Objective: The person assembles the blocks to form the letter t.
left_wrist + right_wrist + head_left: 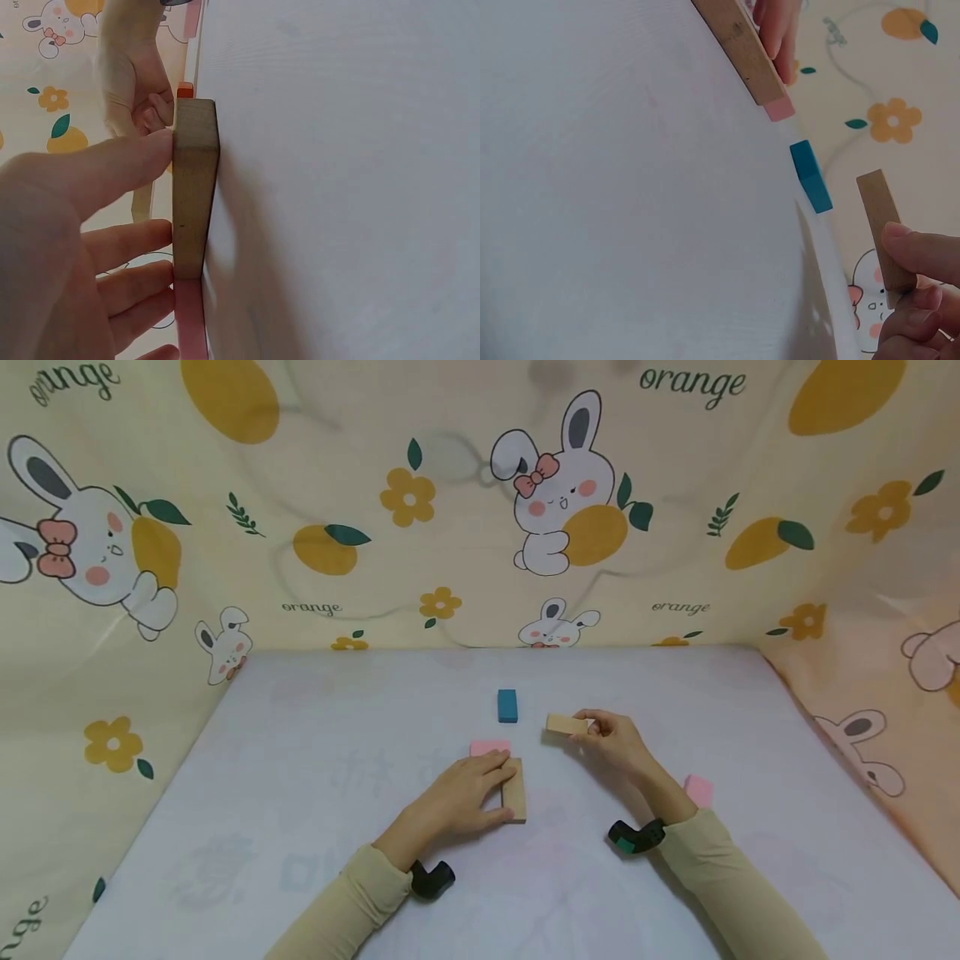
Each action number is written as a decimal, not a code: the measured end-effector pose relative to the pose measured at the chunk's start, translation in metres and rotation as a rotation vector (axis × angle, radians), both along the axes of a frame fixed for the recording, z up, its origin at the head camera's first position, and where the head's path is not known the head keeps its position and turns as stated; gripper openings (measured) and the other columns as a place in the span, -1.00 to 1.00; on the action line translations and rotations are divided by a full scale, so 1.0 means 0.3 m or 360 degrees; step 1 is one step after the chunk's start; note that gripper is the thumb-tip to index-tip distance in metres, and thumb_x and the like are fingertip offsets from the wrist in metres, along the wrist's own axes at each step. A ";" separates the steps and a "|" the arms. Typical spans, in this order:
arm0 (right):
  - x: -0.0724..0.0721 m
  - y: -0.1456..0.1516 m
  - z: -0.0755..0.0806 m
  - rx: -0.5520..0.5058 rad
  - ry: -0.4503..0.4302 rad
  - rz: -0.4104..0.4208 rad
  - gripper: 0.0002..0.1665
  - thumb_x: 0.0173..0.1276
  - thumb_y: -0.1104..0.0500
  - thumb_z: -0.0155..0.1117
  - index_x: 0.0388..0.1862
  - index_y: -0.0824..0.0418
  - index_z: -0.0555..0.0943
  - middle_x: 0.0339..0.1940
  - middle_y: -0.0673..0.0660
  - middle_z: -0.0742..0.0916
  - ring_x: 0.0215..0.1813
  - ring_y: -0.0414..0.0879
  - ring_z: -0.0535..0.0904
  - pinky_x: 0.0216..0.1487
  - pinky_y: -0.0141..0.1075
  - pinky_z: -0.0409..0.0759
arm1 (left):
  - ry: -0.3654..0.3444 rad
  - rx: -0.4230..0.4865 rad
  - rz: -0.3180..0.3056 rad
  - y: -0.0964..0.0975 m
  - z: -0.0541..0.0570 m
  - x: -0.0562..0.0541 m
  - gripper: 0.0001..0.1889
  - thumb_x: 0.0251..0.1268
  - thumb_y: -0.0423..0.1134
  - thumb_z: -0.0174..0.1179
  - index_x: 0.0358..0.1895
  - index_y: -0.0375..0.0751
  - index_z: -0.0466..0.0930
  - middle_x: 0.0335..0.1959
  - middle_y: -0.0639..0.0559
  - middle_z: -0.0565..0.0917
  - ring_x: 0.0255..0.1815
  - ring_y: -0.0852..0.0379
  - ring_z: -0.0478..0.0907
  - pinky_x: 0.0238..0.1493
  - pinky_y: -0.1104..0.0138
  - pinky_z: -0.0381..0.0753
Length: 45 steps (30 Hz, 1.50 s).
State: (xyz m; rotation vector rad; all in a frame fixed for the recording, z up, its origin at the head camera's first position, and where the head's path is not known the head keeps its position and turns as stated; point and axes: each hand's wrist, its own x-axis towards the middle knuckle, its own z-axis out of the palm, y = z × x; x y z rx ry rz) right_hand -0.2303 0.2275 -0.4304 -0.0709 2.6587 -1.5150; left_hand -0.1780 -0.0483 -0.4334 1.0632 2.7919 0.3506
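Note:
A long wooden block (514, 797) lies on the white tabletop, its far end meeting a pink block (489, 747). My left hand (461, 795) rests on it: the thumb touches near its close end, and extended fingers reach over its far end and the pink block. The left wrist view shows the thumb and fingertips on the same face of the wooden block (195, 202). With thumb and fingers, my right hand (613, 743) pinches a second wooden block (564, 724), raised above the table. A blue block (507, 706) stands left of that held block, apart from it.
Another pink block (698, 790) sits at the right, beside my right forearm. A small orange-red piece (185, 90) shows beyond the wooden block in the left wrist view. Patterned cloth (465, 552) rises behind the table (300, 793) and along its sides.

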 end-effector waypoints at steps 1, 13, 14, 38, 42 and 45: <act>0.001 0.001 -0.002 -0.0005 -0.0009 0.0004 -0.57 0.23 0.21 0.38 0.03 0.40 0.57 -0.59 -0.10 0.37 -0.46 -0.32 0.25 -0.47 -0.46 0.20 | -0.0005 0.0000 0.0001 0.000 0.000 0.001 -0.32 0.31 0.15 0.13 0.42 -0.09 0.31 0.52 -0.03 0.26 0.55 0.05 0.20 0.52 0.12 0.27; 0.013 0.001 -0.009 0.0093 -0.0067 0.0007 -0.57 0.24 0.18 0.38 0.06 0.32 0.57 -0.57 -0.06 0.37 -0.40 -0.24 0.29 -0.42 -0.46 0.26 | -0.0044 0.0007 0.0015 -0.002 0.002 0.003 -0.32 0.32 0.13 0.12 0.44 -0.09 0.28 0.53 -0.04 0.24 0.56 0.04 0.18 0.53 0.10 0.24; 0.015 0.000 -0.007 0.0089 -0.0067 0.0010 -0.57 0.24 0.18 0.38 0.06 0.32 0.57 -0.57 -0.07 0.37 -0.40 -0.24 0.29 -0.42 -0.46 0.26 | -0.0042 0.0010 0.0011 -0.001 0.003 0.003 -0.32 0.32 0.13 0.13 0.43 -0.09 0.29 0.53 -0.05 0.24 0.55 0.03 0.19 0.53 0.10 0.25; 0.011 -0.066 -0.030 0.0099 -0.0140 0.0149 -0.58 0.26 0.17 0.36 0.06 0.34 0.56 -0.57 -0.03 0.40 -0.39 -0.19 0.33 -0.43 -0.45 0.26 | -0.0056 -0.0020 0.0018 0.001 -0.003 0.001 -0.31 0.34 0.16 0.09 0.45 -0.05 0.25 0.55 -0.02 0.20 0.56 0.05 0.17 0.53 0.12 0.25; 0.010 -0.072 -0.030 0.0099 -0.0124 0.0158 -0.58 0.26 0.18 0.36 0.05 0.34 0.57 -0.58 -0.04 0.40 -0.41 -0.20 0.33 -0.44 -0.45 0.26 | -0.0060 -0.0013 0.0019 -0.001 0.001 0.003 -0.32 0.34 0.16 0.09 0.45 -0.04 0.25 0.55 -0.03 0.20 0.56 0.04 0.17 0.53 0.12 0.25; 0.010 -0.074 -0.034 0.0097 -0.0133 0.0170 -0.57 0.25 0.17 0.37 0.06 0.34 0.57 -0.58 -0.04 0.39 -0.41 -0.22 0.33 -0.43 -0.46 0.26 | -0.0050 -0.0025 0.0014 -0.003 0.002 0.002 -0.32 0.34 0.16 0.09 0.45 -0.04 0.26 0.54 -0.04 0.21 0.56 0.03 0.18 0.53 0.12 0.26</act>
